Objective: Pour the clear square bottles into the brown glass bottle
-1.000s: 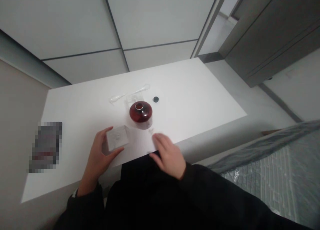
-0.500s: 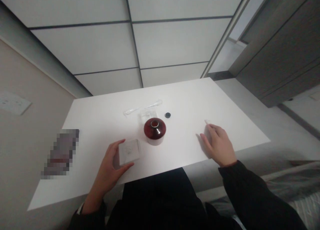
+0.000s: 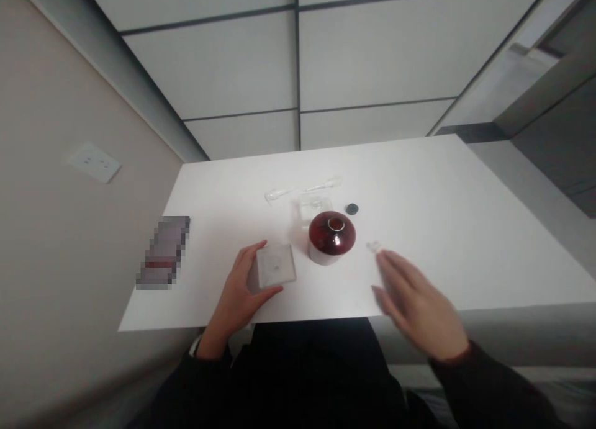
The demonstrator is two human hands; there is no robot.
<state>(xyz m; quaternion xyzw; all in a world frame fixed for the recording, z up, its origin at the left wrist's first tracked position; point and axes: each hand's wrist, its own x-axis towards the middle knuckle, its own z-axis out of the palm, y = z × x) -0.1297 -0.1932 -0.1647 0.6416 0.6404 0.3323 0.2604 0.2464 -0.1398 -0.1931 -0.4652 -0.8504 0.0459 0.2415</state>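
My left hand [image 3: 237,295] grips a small square white box [image 3: 275,266] on the white table [image 3: 465,230], thumb on one side and fingers on the other. Just right of the box stands a round dark red bottle [image 3: 331,235] with a metal neck. My right hand [image 3: 419,305] hovers over the table's near edge, fingers stretched out and smeared by motion; a tiny clear piece [image 3: 372,247] lies just beyond its fingertips. Behind the bottle are a clear cap or block [image 3: 314,207], a clear pipette [image 3: 302,189] and a small black cap [image 3: 352,208].
A blurred dark packet [image 3: 162,253] lies at the table's left edge. A beige wall with a white socket plate [image 3: 94,162] runs along the left. Grey cabinet fronts [image 3: 559,118] stand at the right. My dark clothing fills the bottom.
My right hand went out to the right side of the table and has come back towards the red bottle. The left hand has stayed on the white box. The camera has shifted.
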